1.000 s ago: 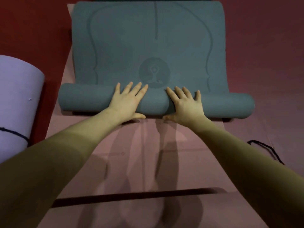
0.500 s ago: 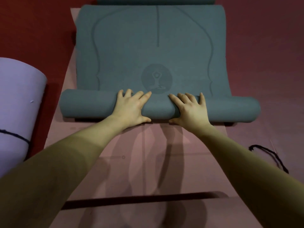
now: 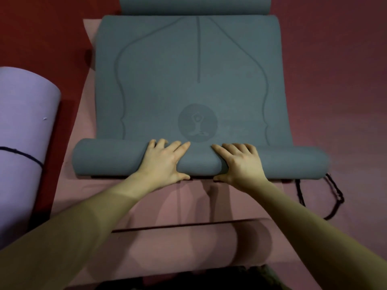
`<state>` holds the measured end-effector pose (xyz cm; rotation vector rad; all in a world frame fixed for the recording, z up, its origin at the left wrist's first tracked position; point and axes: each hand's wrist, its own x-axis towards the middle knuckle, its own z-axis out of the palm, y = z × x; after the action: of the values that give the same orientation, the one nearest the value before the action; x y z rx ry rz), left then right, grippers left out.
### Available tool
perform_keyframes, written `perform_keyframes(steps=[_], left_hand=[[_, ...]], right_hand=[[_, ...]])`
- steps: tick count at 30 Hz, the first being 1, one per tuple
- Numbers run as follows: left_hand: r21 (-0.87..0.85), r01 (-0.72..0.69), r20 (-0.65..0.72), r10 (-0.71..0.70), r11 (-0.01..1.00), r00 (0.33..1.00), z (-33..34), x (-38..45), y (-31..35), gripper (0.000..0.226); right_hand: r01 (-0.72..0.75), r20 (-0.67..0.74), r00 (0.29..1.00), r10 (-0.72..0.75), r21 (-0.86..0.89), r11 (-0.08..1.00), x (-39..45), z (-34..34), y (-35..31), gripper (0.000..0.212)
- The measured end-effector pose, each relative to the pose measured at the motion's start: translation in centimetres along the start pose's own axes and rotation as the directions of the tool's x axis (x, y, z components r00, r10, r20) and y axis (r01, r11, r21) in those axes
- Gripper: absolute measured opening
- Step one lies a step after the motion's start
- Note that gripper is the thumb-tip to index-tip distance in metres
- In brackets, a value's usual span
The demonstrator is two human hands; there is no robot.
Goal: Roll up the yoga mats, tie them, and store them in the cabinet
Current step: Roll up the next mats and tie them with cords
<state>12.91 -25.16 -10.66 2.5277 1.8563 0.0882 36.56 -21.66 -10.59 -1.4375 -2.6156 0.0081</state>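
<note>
Two hands are on the job: my left hand (image 3: 162, 162) and my right hand (image 3: 240, 164) sit side by side on the middle of the rolled part of the grey-blue yoga mat (image 3: 188, 80), fingers curled over the top of the roll toward its far side and thumbs tucked under its near edge, so both are clamped around it. The roll (image 3: 104, 158) lies directly under my palms and runs well out past either hand; the flat, unrolled stretch reaches away beyond my fingertips. The whole thing lies on a pink mat (image 3: 188, 206) spread beneath my wrists.

To do this step well, I judge I should push both hands forward evenly, keeping the pressure equal so the roll stays straight and its ends do not cone. The ends are far from my grip, so I would check them as I go and keep the turns tight. The black cord (image 3: 333, 197) lies just off to the right of my right hand, near the roll's end, handy for tying. A lilac rolled mat (image 3: 23, 143), already tied with a dark cord, lies well to the left of my left hand.

No writing is readable; just beyond my fingertips is a round emblem (image 3: 198, 122) of a seated figure with arms raised, plus curved guide lines
</note>
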Motion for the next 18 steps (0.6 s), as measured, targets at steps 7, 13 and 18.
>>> perform_keyframes(steps=[7, 13, 18], left_hand=[[0.042, -0.027, 0.085, 0.023, 0.999, 0.996, 0.2, -2.5, 0.7, 0.099], [0.015, -0.055, 0.288, 0.049, 0.998, 0.956, -0.9, -0.6, -0.3, 0.104], [-0.013, -0.077, 0.403, 0.076, 0.997, 0.912, -1.7, 1.5, -1.6, 0.107]], right_hand=[[0.031, 0.085, 0.996, -0.037, 0.066, 0.997, -2.8, -0.3, -0.2, 0.098], [0.075, 0.057, 0.995, -0.077, 0.036, 0.997, -2.0, -0.1, 0.1, 0.096], [-0.049, -0.064, 0.997, 0.052, 0.050, 0.998, -3.0, 0.8, -1.8, 0.070]])
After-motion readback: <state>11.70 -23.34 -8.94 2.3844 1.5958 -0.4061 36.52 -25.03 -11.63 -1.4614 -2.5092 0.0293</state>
